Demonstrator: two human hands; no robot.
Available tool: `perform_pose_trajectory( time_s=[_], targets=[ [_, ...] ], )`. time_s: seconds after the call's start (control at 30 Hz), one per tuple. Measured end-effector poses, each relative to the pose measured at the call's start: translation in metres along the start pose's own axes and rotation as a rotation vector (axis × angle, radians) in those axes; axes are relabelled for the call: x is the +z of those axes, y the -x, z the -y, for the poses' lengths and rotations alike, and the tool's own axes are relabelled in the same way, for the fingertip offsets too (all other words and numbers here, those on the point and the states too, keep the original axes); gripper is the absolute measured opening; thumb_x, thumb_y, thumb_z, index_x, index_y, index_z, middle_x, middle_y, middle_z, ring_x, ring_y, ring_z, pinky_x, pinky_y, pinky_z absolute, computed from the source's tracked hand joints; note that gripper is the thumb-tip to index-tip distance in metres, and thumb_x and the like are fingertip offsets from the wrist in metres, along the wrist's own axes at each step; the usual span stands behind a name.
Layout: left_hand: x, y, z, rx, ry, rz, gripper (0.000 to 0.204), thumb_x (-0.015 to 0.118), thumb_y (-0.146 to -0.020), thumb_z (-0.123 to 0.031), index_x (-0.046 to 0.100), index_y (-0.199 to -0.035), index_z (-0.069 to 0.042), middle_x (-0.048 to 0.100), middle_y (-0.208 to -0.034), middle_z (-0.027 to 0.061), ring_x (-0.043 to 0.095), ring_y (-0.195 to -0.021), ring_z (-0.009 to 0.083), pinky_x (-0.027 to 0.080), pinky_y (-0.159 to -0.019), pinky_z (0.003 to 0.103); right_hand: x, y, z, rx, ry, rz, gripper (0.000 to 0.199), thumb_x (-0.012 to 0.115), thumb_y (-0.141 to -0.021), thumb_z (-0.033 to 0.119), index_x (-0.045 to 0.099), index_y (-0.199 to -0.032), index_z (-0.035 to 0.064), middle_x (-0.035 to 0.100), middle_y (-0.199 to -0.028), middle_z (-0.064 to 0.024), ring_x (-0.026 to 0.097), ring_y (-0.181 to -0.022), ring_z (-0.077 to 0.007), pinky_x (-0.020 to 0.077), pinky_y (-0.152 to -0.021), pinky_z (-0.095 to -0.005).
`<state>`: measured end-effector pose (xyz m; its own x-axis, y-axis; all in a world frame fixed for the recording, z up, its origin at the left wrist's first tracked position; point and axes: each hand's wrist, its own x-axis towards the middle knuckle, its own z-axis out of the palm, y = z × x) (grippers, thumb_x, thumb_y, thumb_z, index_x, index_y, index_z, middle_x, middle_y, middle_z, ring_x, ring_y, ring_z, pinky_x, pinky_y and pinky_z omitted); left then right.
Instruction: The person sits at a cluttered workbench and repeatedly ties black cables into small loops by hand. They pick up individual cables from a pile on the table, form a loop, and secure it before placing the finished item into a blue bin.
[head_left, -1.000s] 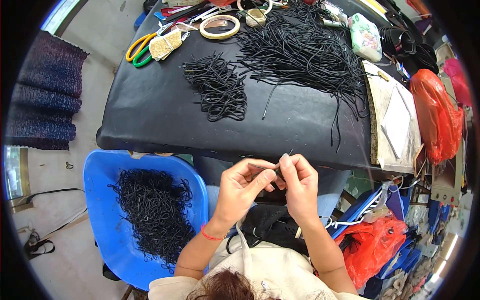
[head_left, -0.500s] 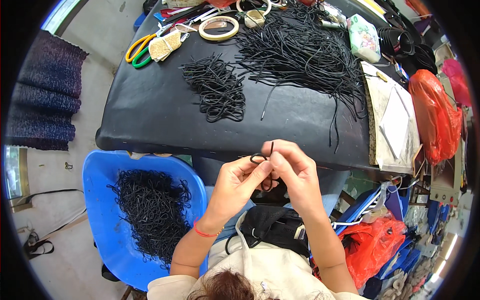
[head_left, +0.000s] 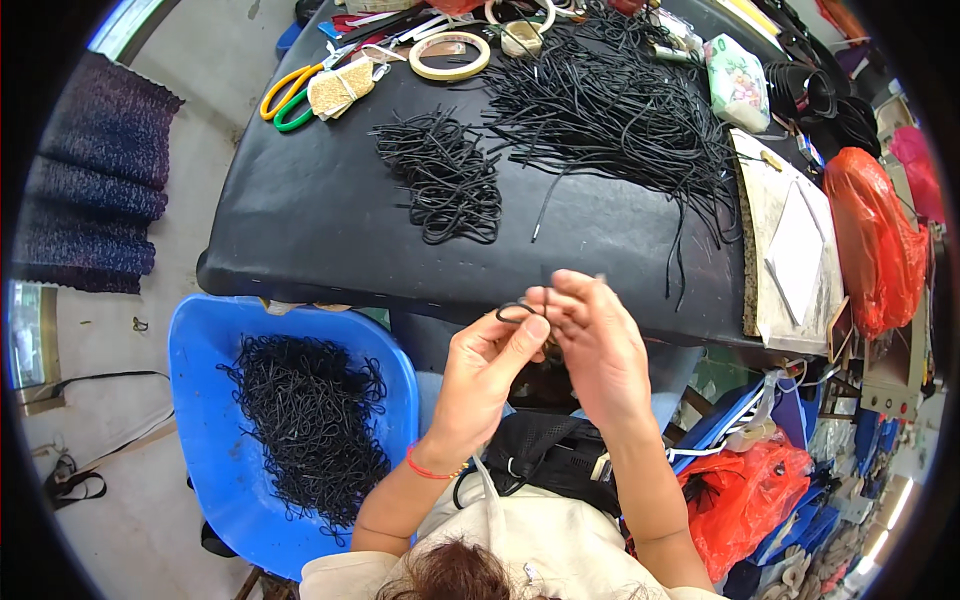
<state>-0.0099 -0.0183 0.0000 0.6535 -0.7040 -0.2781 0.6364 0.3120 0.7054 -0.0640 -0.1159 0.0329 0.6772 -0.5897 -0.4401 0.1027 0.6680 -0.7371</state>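
Note:
Between the thumb and fingers of my left hand (head_left: 490, 365) a thin black cord (head_left: 510, 308) is pinched, and a small loop of it stands above the thumb. My right hand (head_left: 605, 350) is just to the right, fingers stretched and slightly blurred, close to the cord's upright end. On the black table beyond lie a small bundle of looped black cords (head_left: 440, 185) and, farther right, a large heap of loose black cords (head_left: 620, 120). A blue tub (head_left: 185, 400) on the left holds a tangled mass of black cords (head_left: 305, 430).
Along the table's far left are orange-and-green-handled scissors (head_left: 290, 95), a tan bundle (head_left: 340, 90) and a tape roll (head_left: 450, 55). A pale board (head_left: 785, 240) lies on the right edge, beside a red plastic bag (head_left: 872, 240). Another red bag (head_left: 745, 490) sits lower right.
My right hand has drawn slightly right, away from the cord, and its fingers have opened out from a pinch. My left hand keeps its hold on the looped cord.

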Motion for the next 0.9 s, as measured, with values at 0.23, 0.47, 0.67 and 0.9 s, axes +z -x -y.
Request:
perform_pose_trajectory(
  time_s=[0.23,0.47,0.67,0.9],
  targets=[
    [0.005,-0.002,0.000,-0.047,0.070,-0.031,0.017,0.053,-0.088,-0.007,0.057,-0.102,0.003,0.063,-0.091,0.0144,0.064,-0.086,0.0211,0.055,-0.076,0.029,-0.031,0.006,-0.005,-0.187,0.421,0.116,0.022,0.052,-0.091,0.020,0.058,-0.095,-0.0005,0.061,-0.088,-0.0037,0.054,-0.081,-0.0064,0.0432,-0.073,-0.0217],
    [0.004,-0.002,-0.003,0.184,-0.597,-0.057,0.011,0.062,-0.082,-0.006,0.062,-0.090,0.002,0.064,-0.085,0.0102,0.062,-0.072,0.0164,0.051,-0.065,0.026,-0.033,-0.003,-0.004,-0.255,0.726,0.058,0.016,0.060,-0.085,0.014,0.057,-0.080,-0.0009,0.058,-0.067,-0.0031,0.050,-0.060,-0.0056,0.0416,-0.054,-0.0224],
    [-0.028,-0.063,-0.046,0.846,-1.440,-0.401,0.008,0.066,-0.076,-0.011,0.062,-0.079,-0.004,0.058,-0.080,0.0069,0.050,-0.077,0.0211,0.040,-0.070,0.032,-0.049,-0.092,0.043,-1.192,1.468,-0.058,0.006,0.058,-0.078,0.003,0.060,-0.084,0.0030,0.055,-0.084,-0.0089,0.050,-0.079,-0.0271,0.0427,-0.068,-0.0349],
    [-0.044,-0.104,-0.054,0.904,-1.349,-0.570,0.020,0.067,-0.078,-0.018,0.061,-0.092,-0.005,0.054,-0.094,0.0078,0.049,-0.086,0.0211,0.039,-0.077,0.032,-0.042,-0.152,0.040,-1.449,1.740,0.009,0.013,0.058,-0.071,0.009,0.062,-0.083,0.0105,0.055,-0.089,-0.0006,0.049,-0.086,-0.0187,0.0363,-0.075,-0.0324]
  ],
)
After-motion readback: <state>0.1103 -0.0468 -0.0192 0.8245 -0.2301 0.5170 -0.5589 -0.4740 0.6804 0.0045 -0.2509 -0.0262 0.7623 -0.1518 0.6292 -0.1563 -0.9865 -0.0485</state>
